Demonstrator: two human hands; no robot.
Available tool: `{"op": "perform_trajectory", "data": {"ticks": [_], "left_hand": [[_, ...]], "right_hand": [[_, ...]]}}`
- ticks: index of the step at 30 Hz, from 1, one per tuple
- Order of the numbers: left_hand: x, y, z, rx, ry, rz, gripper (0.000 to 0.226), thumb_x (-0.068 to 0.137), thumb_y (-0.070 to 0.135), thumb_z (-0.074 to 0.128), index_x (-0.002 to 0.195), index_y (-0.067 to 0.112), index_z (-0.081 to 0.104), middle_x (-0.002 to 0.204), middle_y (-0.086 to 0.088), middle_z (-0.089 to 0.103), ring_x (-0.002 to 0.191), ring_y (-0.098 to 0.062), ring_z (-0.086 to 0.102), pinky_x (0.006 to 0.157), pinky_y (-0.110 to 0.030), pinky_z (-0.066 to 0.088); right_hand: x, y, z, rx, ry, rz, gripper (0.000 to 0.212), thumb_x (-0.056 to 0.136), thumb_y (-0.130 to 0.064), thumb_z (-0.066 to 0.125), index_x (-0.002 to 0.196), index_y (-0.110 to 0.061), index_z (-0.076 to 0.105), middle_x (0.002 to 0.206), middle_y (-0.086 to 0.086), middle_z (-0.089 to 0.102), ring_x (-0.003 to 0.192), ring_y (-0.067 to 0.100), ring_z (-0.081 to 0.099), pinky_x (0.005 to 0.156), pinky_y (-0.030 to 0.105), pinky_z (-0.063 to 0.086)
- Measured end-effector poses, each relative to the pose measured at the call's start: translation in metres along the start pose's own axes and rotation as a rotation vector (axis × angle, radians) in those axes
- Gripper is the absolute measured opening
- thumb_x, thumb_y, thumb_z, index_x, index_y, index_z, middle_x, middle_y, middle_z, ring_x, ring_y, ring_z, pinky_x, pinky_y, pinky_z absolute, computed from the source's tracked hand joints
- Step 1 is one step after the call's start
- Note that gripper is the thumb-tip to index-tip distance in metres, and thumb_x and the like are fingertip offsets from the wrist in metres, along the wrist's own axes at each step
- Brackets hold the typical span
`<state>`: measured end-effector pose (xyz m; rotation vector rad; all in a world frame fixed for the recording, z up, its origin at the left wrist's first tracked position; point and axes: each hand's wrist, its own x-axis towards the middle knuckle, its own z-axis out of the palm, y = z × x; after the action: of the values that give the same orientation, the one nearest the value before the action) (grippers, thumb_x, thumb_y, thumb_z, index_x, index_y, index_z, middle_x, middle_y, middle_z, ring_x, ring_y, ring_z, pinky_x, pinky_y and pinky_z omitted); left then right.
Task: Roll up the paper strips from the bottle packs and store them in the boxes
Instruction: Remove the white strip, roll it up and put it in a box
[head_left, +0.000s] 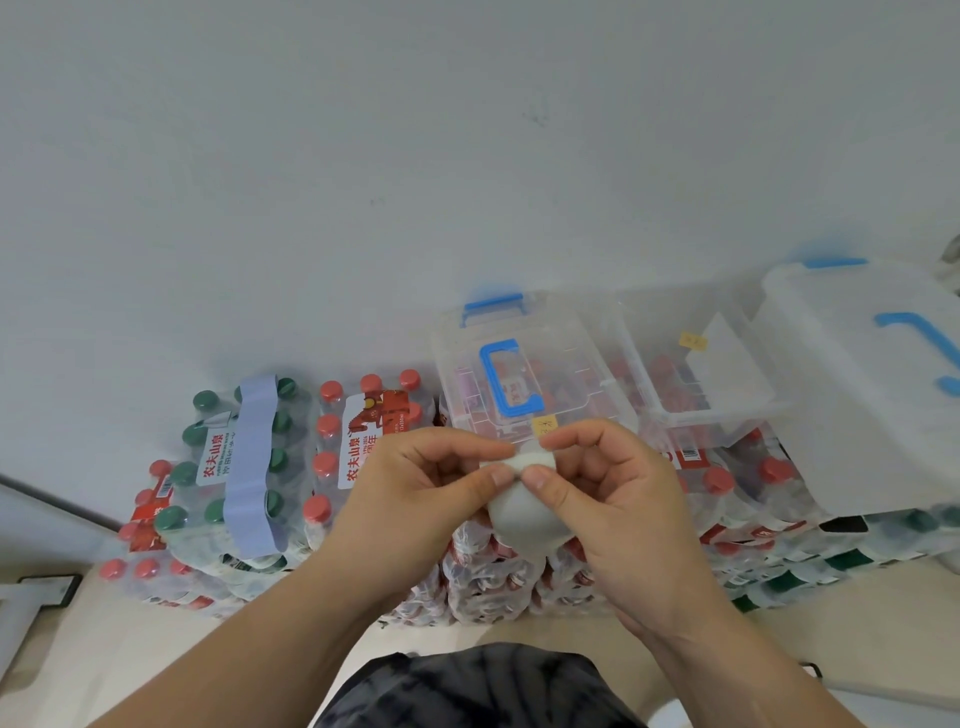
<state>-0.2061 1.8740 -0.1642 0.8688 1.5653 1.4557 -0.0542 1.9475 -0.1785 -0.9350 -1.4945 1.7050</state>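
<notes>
- Rolling is the step in hand. A white paper strip (524, 512) is held in the air between both hands, in front of the stacked bottle packs (483, 577) and just below the near edge of a closed clear box (571, 338).
- Left hand (415, 483): thumb and forefinger pinch the upper end of the strip, and the other fingers are curled in behind it.
- Right hand (613, 493): it pinches the same end from the other side. Its thumb tip almost meets the left thumb.
- At the fingertips the strip looks wound into a small tight curl. Below that it bulges down in a loose loop, so the roll seems begun but far from finished.
- The next move likely calls for turning the curl between the thumbs while feeding in the hanging slack. The edges must stay in line so the roll does not cone or spring open.
- For storing, the closed box with the blue handle (506, 379) sits on the packs straight behind the hands, and its lid would have to be lifted first. A second clear box (670, 415) just to its right looks uncovered, though this is hard to tell for sure.
- A lavender strip (252, 462) lies across the green-capped pack (200, 467) at the left, so more strips appear left to do.
</notes>
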Motion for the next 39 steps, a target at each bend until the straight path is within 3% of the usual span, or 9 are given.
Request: {"op": "perform_trajectory", "data": {"ticks": [4, 6, 10, 16, 25, 28, 31, 34, 39], "left_hand": [[-0.0003, -0.0019, 0.0037, 0.005, 0.038, 0.024, 0.017, 0.072, 0.012, 0.076, 0.088, 0.009, 0.078, 0.082, -0.014, 0.076, 0.077, -0.035, 0.072, 0.069, -0.04, 0.062], [0.0001, -0.0035, 0.0036, 0.012, 0.039, 0.03, 0.014, 0.073, 0.01, 0.077, 0.087, 0.011, 0.079, 0.08, -0.012, 0.076, 0.076, -0.038, 0.07, 0.071, -0.044, 0.06], [0.0006, -0.0036, 0.0023, 0.005, -0.005, 0.042, 0.015, 0.071, 0.011, 0.077, 0.086, 0.012, 0.078, 0.069, -0.003, 0.071, 0.066, -0.014, 0.066, 0.064, -0.026, 0.056], [-0.0001, 0.0012, -0.0001, -0.045, -0.046, 0.002, 0.021, 0.07, 0.014, 0.074, 0.09, 0.007, 0.078, 0.082, -0.021, 0.074, 0.071, -0.026, 0.07, 0.059, -0.029, 0.058], [-0.0006, -0.0022, 0.0005, 0.031, 0.049, 0.081, 0.017, 0.072, 0.008, 0.077, 0.088, 0.015, 0.081, 0.083, -0.013, 0.076, 0.077, -0.031, 0.071, 0.069, -0.034, 0.061], [-0.0008, -0.0013, 0.0024, 0.023, 0.073, 0.075, 0.021, 0.074, -0.001, 0.076, 0.086, 0.016, 0.08, 0.084, -0.008, 0.077, 0.078, -0.021, 0.073, 0.069, -0.026, 0.06], [-0.0021, -0.0007, 0.0038, 0.044, 0.087, 0.089, 0.023, 0.074, 0.0, 0.077, 0.083, 0.021, 0.081, 0.08, -0.006, 0.077, 0.069, -0.015, 0.069, 0.06, -0.021, 0.056], [-0.0034, -0.0012, 0.0044, 0.09, 0.068, 0.11, 0.021, 0.072, 0.004, 0.079, 0.084, 0.021, 0.081, 0.076, -0.01, 0.074, 0.061, -0.015, 0.061, 0.051, -0.018, 0.049], [-0.0002, 0.0005, 0.002, 0.0, 0.014, 0.067, 0.018, 0.067, 0.012, 0.078, 0.084, 0.009, 0.079, 0.078, -0.013, 0.075, 0.068, -0.019, 0.068, 0.061, -0.024, 0.057]], "right_hand": [[0.0, -0.0025, -0.0019, 0.071, 0.017, 0.039, 0.027, 0.073, -0.028, 0.077, 0.098, -0.02, 0.069, 0.076, 0.01, 0.076, 0.061, 0.01, 0.068, 0.051, 0.016, 0.048], [0.0005, -0.002, -0.0023, 0.066, 0.015, 0.02, 0.019, 0.077, -0.025, 0.075, 0.094, -0.019, 0.07, 0.074, 0.008, 0.075, 0.059, 0.007, 0.065, 0.051, 0.016, 0.047], [0.0006, 0.0005, -0.0036, 0.045, 0.017, -0.006, 0.011, 0.086, -0.006, 0.073, 0.089, -0.017, 0.071, 0.078, 0.005, 0.077, 0.064, 0.008, 0.068, 0.054, 0.018, 0.051], [-0.0003, 0.0007, -0.002, -0.011, 0.042, -0.001, 0.016, 0.086, -0.01, 0.074, 0.088, -0.026, 0.073, 0.088, 0.004, 0.079, 0.083, 0.021, 0.076, 0.074, 0.039, 0.063], [0.0005, -0.004, -0.0007, 0.031, -0.012, 0.036, 0.015, 0.092, -0.01, 0.069, 0.101, -0.022, 0.067, 0.073, 0.007, 0.076, 0.058, 0.005, 0.064, 0.05, 0.015, 0.046], [0.0016, -0.0018, 0.0003, 0.043, -0.011, 0.044, 0.018, 0.089, -0.014, 0.073, 0.103, -0.023, 0.067, 0.073, 0.009, 0.076, 0.06, 0.009, 0.066, 0.052, 0.02, 0.047], [0.0006, 0.0015, 0.0036, 0.043, 0.007, 0.028, 0.022, 0.075, -0.034, 0.077, 0.096, -0.03, 0.068, 0.069, 0.013, 0.073, 0.064, 0.017, 0.065, 0.056, 0.028, 0.049], [0.0014, 0.0045, 0.0045, 0.068, 0.061, 0.004, 0.016, 0.076, -0.029, 0.079, 0.088, -0.025, 0.069, 0.073, 0.02, 0.073, 0.066, 0.023, 0.068, 0.06, 0.031, 0.056], [0.0005, 0.0038, 0.004, 0.059, 0.059, -0.017, 0.016, 0.072, -0.031, 0.076, 0.086, -0.028, 0.069, 0.075, 0.01, 0.077, 0.067, 0.02, 0.072, 0.059, 0.03, 0.055]]}}
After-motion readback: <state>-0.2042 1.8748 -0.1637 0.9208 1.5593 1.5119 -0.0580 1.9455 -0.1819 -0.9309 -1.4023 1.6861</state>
